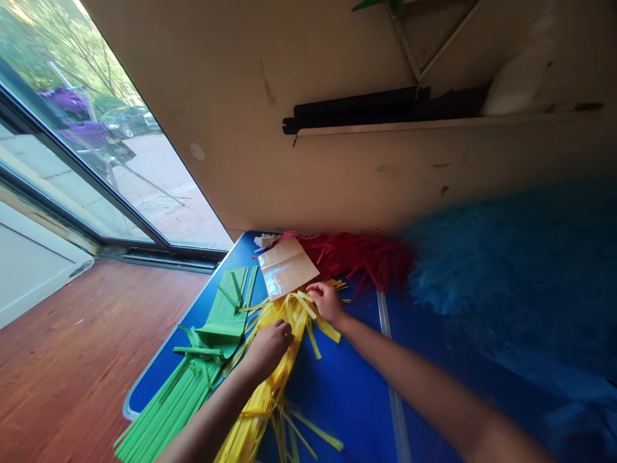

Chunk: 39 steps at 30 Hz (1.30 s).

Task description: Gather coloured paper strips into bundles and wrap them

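Yellow strips lie in a long bundle on the blue table, with loose ends fanning out at both sides. My left hand is closed over the middle of the bundle, its fingers curled on the yellow strips. At the upper right end of the bundle, my right hand pinches a yellow strip between thumb and fingers. A brown, shiny flat sheet rests just beyond both hands. Green strips, partly folded, lie to the left of the yellow ones.
Red strips are heaped at the table's back edge, against the wall. A large blue fluffy pile covers the right side. A black rolled item sits on a wall ledge. Glass doors stand at the left.
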Available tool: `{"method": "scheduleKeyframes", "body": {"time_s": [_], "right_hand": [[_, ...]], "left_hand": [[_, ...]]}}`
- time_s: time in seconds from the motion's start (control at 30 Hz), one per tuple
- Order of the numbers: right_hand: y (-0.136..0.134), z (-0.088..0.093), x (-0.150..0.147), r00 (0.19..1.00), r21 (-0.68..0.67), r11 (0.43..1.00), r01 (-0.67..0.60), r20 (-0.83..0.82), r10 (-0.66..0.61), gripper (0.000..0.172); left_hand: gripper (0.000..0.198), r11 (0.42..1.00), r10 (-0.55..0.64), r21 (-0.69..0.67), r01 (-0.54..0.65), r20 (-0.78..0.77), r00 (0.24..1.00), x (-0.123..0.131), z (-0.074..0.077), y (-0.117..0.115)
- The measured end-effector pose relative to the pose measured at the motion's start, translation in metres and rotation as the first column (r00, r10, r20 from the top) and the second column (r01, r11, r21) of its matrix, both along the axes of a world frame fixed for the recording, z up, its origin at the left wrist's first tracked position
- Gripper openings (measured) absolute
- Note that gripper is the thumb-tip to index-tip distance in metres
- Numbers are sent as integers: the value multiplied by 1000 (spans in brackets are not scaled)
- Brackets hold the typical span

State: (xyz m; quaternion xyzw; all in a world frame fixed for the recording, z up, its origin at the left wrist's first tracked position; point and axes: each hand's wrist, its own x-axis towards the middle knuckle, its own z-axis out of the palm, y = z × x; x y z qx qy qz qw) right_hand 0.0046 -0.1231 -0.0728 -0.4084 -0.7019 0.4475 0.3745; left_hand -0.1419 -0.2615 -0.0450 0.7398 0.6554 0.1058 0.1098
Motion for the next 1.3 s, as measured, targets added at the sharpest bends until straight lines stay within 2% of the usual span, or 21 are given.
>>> {"method": "scheduleKeyframes", "body": {"time_s": [0.13,0.2,0.23,0.27,0.3,0.33,0.37,0.4,0.47,0.53,0.6,0.7,0.77,0.87,1.0,1.07,1.17,1.3], "right_hand": [[-36,13,31,1000,107,994,10,-30,-7,20],[-58,14,45,997,250,965,-78,15,76,18],[-68,13,50,985,351,921,-170,71,155,18],[-78,12,53,959,453,845,-284,152,241,17],[-86,9,54,919,536,746,-395,247,309,18],[-93,7,53,878,585,655,-479,339,339,21],[-97,4,51,846,602,597,-531,413,337,26],[-100,2,47,825,600,571,-559,470,314,31],[-103,1,38,794,566,583,-583,549,261,39],[-104,2,31,756,510,607,-610,605,252,43],[-104,4,27,712,458,608,-648,648,270,42],[-106,8,25,670,417,600,-683,685,287,43],[-107,10,26,659,406,600,-689,695,287,46],[-107,11,26,662,402,609,-684,693,285,50],[-105,10,23,668,396,627,-670,690,279,56],[-104,9,21,658,375,632,-678,692,295,60],[-102,7,20,638,332,643,-690,698,325,61],[-103,5,20,632,311,656,-687,702,328,61]], "left_hand": [[22,999,-50,28,46,144,988,-14,-1,1],[18,998,-32,63,19,215,976,-22,-3,-2],[18,997,-17,78,-2,246,969,-26,-3,-3],[20,996,-2,91,-24,273,962,-30,-4,-4],[23,994,14,103,-46,294,956,-33,-4,-6],[26,991,32,114,-70,309,950,-34,-3,-8],[29,987,55,127,-100,318,947,-35,-2,-11],[33,980,88,143,-140,319,944,-33,-2,-14],[36,948,188,191,-253,303,934,-23,-2,-24],[42,887,324,254,-386,255,911,-5,-4,-35],[52,825,453,295,-482,166,876,15,-7,-44],[37,799,558,269,-538,1,830,33,-5,-49],[26,815,567,216,-538,-103,817,34,4,-48],[24,833,552,146,-533,-252,794,33,20,-50],[43,847,515,95,-523,-390,763,42,30,-58],[43,847,502,67,-528,-430,751,43,39,-59],[30,818,521,32,-575,-463,716,23,70,-52],[41,710,654,129,-692,-487,580,-28,140,-23]]}}
